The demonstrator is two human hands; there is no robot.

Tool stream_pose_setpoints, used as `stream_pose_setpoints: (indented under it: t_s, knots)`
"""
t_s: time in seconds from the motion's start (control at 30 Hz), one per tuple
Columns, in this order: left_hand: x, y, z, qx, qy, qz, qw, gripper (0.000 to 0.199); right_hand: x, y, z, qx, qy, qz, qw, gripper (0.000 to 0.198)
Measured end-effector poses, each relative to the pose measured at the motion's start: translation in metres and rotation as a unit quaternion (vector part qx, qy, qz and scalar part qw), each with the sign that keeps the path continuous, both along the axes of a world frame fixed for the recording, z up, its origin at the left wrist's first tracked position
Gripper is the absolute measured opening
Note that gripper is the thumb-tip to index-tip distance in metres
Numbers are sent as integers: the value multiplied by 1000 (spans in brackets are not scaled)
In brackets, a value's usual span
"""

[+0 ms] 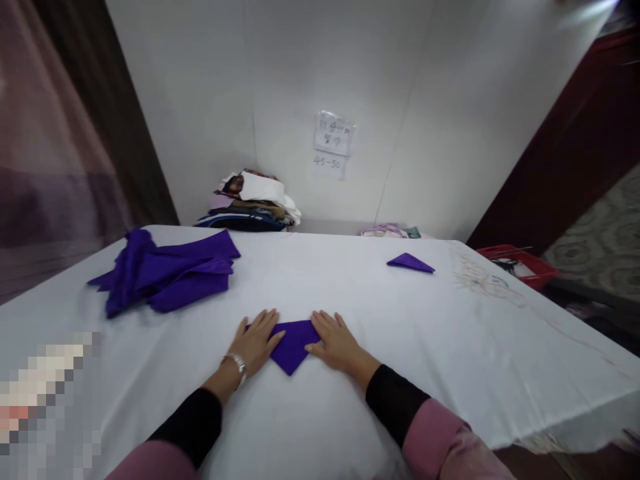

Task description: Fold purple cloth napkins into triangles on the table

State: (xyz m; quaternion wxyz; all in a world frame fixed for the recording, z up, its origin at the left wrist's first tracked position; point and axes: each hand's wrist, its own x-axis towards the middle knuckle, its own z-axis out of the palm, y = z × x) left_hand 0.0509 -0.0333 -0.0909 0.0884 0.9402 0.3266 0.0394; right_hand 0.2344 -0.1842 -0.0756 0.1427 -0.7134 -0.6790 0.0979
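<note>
A purple cloth point(291, 345), folded into a flat shape with a point toward me, lies on the white-covered table point(310, 427). My left hand point(254, 343) rests flat on its left corner, fingers stretched out. On the right corner lies my right hand point(336, 340), also flat with its fingers extended. Both hands press the cloth against the table and partly cover its corners. Farther off to the right sits another purple cloth point(411, 263), folded into a small triangle. At the far left is a loose heap of purple cloths point(170, 270).
A stack of folded fabrics point(257, 200) stands behind the table's far edge, by the white wall. More fabric point(387, 231) lies there to the right. A red basket point(537, 270) is beyond the right edge. A paper sign point(333, 137) hangs on the wall.
</note>
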Motion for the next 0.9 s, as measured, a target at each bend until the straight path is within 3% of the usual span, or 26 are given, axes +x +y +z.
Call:
stream_pose_setpoints:
  t_s: [0.13,0.3,0.4,0.5,0.57,0.73,0.9]
  knots:
    - [-16,23,-2,-9,20,50,999,54,-1,-2,6,8,17,4,1000,76]
    - [-17,30,13,27,44,132,990,51,-1,-2,7,3,33,9,999,74]
    - [-5,18,21,57,8,75,996,48,0,-1,5,17,51,11,998,74]
    - [9,3,22,27,-30,-51,998,43,0,0,3,32,65,10,997,74]
    - [15,-2,22,3,-47,-92,995,41,0,0,3,34,66,10,997,75]
    - [24,4,30,-26,-31,-80,996,33,0,-2,4,31,71,22,997,74]
    - [30,8,40,-107,11,-61,992,15,5,-4,10,3,74,47,996,75]
